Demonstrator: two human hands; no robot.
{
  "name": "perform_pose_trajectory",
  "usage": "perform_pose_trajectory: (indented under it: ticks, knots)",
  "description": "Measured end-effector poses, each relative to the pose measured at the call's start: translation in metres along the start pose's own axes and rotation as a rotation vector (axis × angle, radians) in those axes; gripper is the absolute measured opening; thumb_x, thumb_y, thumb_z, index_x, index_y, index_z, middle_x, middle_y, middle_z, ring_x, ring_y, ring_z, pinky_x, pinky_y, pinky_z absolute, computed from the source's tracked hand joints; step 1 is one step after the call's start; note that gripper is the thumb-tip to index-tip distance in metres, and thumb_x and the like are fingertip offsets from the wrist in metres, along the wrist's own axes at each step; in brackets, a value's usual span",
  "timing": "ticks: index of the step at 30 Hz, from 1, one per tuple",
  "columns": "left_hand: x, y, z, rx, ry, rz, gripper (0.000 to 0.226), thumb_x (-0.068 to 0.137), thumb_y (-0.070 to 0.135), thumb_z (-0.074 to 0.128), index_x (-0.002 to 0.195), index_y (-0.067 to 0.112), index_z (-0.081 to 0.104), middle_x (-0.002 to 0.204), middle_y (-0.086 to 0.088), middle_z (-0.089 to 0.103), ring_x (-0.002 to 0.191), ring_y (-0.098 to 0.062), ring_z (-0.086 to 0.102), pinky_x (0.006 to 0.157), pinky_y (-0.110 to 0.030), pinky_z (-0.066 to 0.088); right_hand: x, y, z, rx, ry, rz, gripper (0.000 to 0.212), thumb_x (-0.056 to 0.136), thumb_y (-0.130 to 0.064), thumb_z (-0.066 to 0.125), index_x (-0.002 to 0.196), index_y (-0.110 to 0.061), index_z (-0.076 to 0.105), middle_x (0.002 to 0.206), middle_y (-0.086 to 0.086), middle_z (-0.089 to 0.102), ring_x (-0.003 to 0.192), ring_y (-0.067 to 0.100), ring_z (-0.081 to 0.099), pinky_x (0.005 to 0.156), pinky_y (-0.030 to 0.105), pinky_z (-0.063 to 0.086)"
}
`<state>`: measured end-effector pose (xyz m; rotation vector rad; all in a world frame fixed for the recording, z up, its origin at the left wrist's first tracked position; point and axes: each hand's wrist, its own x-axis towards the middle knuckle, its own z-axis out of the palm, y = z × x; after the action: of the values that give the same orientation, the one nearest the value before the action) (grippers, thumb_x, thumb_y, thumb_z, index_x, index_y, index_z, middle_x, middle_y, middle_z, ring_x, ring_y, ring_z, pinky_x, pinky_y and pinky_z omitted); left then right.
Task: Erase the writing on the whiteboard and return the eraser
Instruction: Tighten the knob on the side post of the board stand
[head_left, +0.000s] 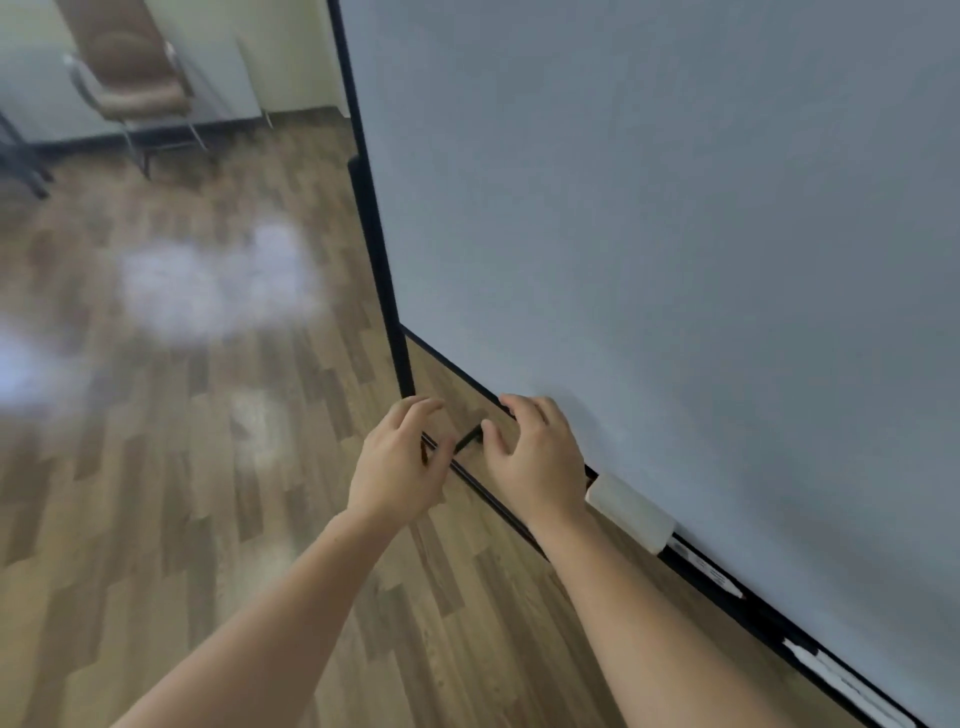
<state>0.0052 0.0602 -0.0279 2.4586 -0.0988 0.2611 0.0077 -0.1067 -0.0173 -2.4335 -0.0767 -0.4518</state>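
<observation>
The whiteboard (649, 234) fills the right side of the head view, and I see no writing on the part that shows. A white eraser (631, 512) lies on the black tray (722, 592) along the board's bottom edge. My right hand (537, 462) hovers just left of the eraser, fingers spread, holding nothing. My left hand (397, 460) is beside it near the tray's left end, fingers curled loosely and empty. The two hands are close together below the board's lower left corner.
White markers (706, 569) lie on the tray right of the eraser. The board's black stand post (374, 223) runs down its left edge. A brown chair (130, 78) stands at the back left on the wooden floor (182, 467).
</observation>
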Motion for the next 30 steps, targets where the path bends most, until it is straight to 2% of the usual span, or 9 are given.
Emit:
perform_pose_trajectory:
  ticks: [4,8,14,17,23,30]
  knots:
    - [0.019,-0.047,-0.062,-0.021,0.048,-0.026,0.048,0.097,0.045,0.052,0.142,0.029,0.044,0.144,0.009,0.048,0.129,-0.016,0.05,0.104,-0.036,0.046,0.027,-0.067,0.03,0.054,-0.041,-0.032,0.04,0.097,-0.041,0.055,0.132,-0.023,0.057,0.121,-0.006,0.057,0.106,0.01,0.057,0.081,0.028,0.054]
    - [0.042,-0.097,-0.124,-0.031,0.086,-0.007,0.048,0.098,0.046,0.051,0.142,0.029,0.043,0.143,0.007,0.049,0.13,-0.015,0.049,0.105,-0.041,0.046,0.05,-0.138,0.071,0.106,-0.021,-0.048,0.039,0.096,-0.041,0.056,0.13,-0.023,0.058,0.118,-0.007,0.057,0.097,0.006,0.057,0.077,0.022,0.05]
    - [0.078,-0.161,-0.204,-0.026,0.112,0.047,0.048,0.097,0.045,0.051,0.141,0.028,0.044,0.141,0.006,0.051,0.124,-0.013,0.054,0.1,-0.033,0.047,0.094,-0.22,0.119,0.18,0.061,-0.041,0.037,0.095,-0.039,0.058,0.128,-0.021,0.059,0.114,-0.005,0.059,0.093,0.003,0.057,0.078,0.022,0.052]
    - [0.103,-0.183,-0.226,-0.027,0.129,0.062,0.048,0.098,0.044,0.052,0.142,0.027,0.044,0.141,0.006,0.051,0.129,-0.013,0.05,0.103,-0.035,0.046,0.118,-0.242,0.137,0.174,0.109,-0.051,0.034,0.094,-0.038,0.06,0.123,-0.02,0.062,0.11,-0.004,0.061,0.092,0.005,0.058,0.078,0.024,0.054]
    - [0.171,-0.222,-0.243,-0.069,0.117,0.105,0.046,0.098,0.044,0.053,0.141,0.028,0.045,0.139,0.009,0.052,0.128,-0.008,0.05,0.101,-0.026,0.041,0.183,-0.268,0.177,0.176,0.217,-0.051,0.028,0.092,-0.035,0.063,0.114,-0.017,0.065,0.1,-0.003,0.063,0.085,0.007,0.06,0.074,0.029,0.057]
    - [0.29,-0.245,-0.242,-0.063,0.041,0.204,0.048,0.097,0.045,0.053,0.141,0.026,0.045,0.138,0.007,0.054,0.127,-0.008,0.051,0.098,-0.024,0.04,0.264,-0.27,0.218,0.181,0.373,-0.025,0.026,0.093,-0.034,0.064,0.111,-0.017,0.066,0.096,-0.005,0.064,0.082,0.008,0.061,0.07,0.029,0.057]
